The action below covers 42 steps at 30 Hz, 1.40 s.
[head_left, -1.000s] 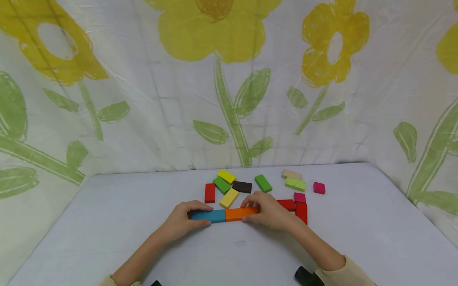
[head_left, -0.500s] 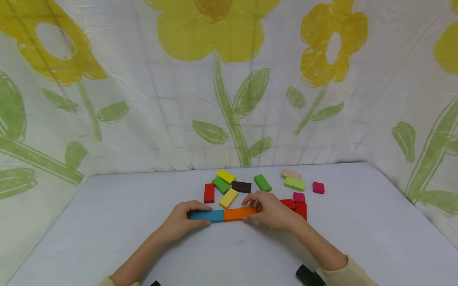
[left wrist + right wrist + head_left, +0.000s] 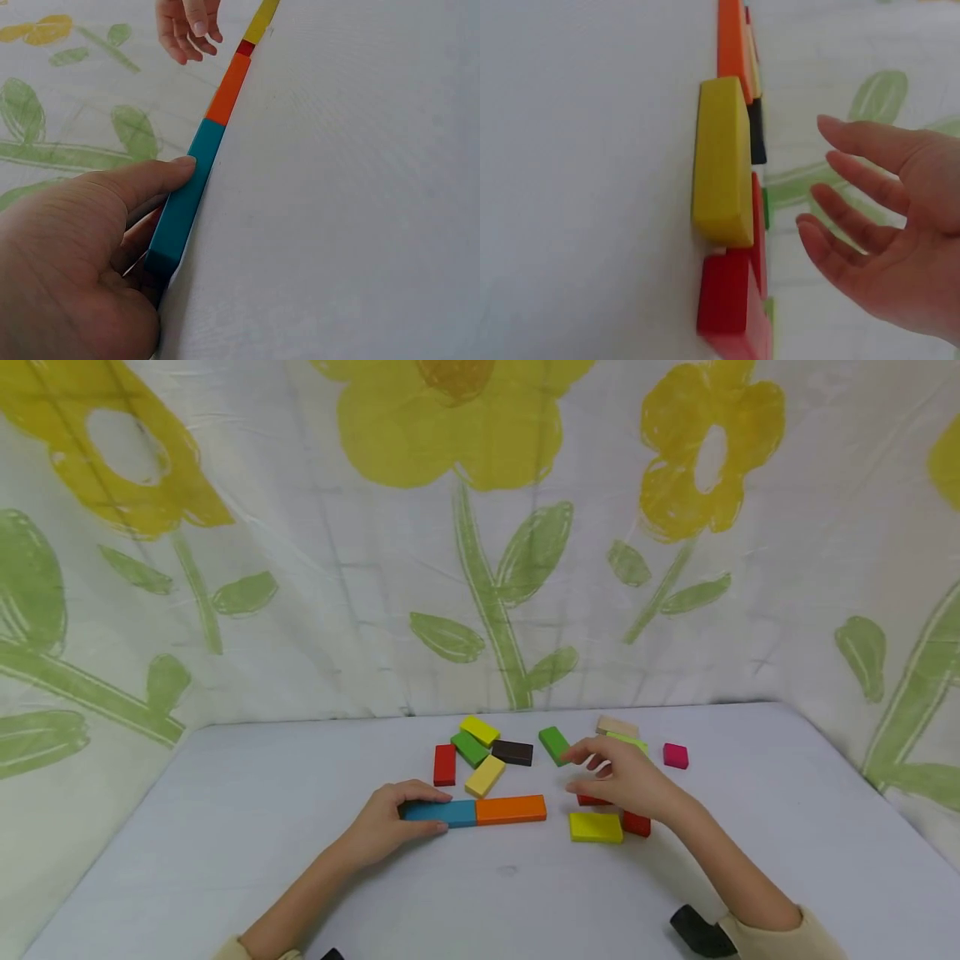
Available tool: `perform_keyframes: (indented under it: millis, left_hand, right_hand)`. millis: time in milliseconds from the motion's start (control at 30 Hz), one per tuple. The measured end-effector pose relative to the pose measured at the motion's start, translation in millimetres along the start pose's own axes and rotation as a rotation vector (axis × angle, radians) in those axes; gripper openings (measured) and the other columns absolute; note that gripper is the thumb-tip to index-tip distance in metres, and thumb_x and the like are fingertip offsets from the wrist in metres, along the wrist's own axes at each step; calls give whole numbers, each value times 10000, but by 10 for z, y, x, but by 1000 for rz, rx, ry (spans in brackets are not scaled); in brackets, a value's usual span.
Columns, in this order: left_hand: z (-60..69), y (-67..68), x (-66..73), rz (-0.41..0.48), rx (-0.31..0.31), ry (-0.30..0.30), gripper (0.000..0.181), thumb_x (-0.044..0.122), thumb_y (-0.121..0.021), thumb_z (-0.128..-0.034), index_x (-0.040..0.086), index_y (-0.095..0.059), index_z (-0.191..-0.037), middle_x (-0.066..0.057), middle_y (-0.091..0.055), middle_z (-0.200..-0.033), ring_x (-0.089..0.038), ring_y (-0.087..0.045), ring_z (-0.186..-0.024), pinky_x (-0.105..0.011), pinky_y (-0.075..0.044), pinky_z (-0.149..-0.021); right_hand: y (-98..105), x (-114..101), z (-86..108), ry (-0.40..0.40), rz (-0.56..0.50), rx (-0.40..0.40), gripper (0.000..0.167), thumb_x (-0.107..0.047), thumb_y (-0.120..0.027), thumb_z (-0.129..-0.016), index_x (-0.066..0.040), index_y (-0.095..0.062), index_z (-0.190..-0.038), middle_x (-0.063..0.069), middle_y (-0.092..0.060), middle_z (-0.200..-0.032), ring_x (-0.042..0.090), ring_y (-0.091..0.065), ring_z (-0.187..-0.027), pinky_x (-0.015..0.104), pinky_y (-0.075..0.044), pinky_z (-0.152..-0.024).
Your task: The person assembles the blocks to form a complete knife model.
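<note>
On the white table a blue block (image 3: 442,813) lies end to end with an orange block (image 3: 512,810), the two touching in one row. My left hand (image 3: 390,825) grips the blue block at its left part, thumb on the near side and fingers on the far side; the left wrist view shows the thumb against the blue block (image 3: 184,199). My right hand (image 3: 618,777) is raised above the blocks on the right, fingers loosely bent and apart, holding nothing. Below it lie a yellow block (image 3: 596,827) and a red block (image 3: 637,823). Another red block (image 3: 592,799) is partly hidden.
Behind the row lie a red block (image 3: 445,765), a pale yellow block (image 3: 485,776), a dark block (image 3: 513,752) and several green and yellow ones. A pink cube (image 3: 676,756) sits at the right. A flowered curtain (image 3: 360,610) hangs behind the table.
My right hand has let go of the orange block and moved up and to the right, uncovering that block's right end and the yellow block. The left hand keeps its grip on the blue block.
</note>
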State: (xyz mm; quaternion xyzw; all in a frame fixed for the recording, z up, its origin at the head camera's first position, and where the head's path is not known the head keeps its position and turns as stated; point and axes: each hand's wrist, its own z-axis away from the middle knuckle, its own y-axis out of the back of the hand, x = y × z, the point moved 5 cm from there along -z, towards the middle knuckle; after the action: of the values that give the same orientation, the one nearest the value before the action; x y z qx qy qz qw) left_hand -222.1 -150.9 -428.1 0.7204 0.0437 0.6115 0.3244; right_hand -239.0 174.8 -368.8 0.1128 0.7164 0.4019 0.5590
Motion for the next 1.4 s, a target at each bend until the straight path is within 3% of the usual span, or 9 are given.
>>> perform_keyframes:
  millis: [433, 700, 1400]
  left_hand:
    - [-2, 8, 34, -4, 10, 0, 313, 212, -812, -943, 121, -779, -1241, -77, -726, -1289, -303, -596, -1224, -463, -504, -1048]
    - [9, 13, 23, -2, 14, 16, 314, 218, -810, -946, 128, -778, -1245, -74, -722, -1298, -304, -594, -1234, -477, -495, -1060]
    - [18, -1, 54, -8, 2, 0, 310, 208, -810, -946, 115, -778, -1240, -79, -729, -1283, -304, -603, -1219, -464, -499, -1056]
  right_hand:
    - [-45, 148, 239, 45, -50, -128, 285, -115, -884, -848, -49, -749, -1090, 32, -734, -1035, 159, -629, -899, 232, -556, -760]
    - [-56, 142, 262, -23, -16, -170, 310, -91, -915, -799, -54, -763, -1067, -17, -704, -972, 147, -596, -868, 226, -537, -727]
    - [-102, 206, 216, -14, -13, -117, 310, -101, -891, -834, -51, -760, -1110, -18, -655, -965, 169, -549, -876, 218, -492, -716]
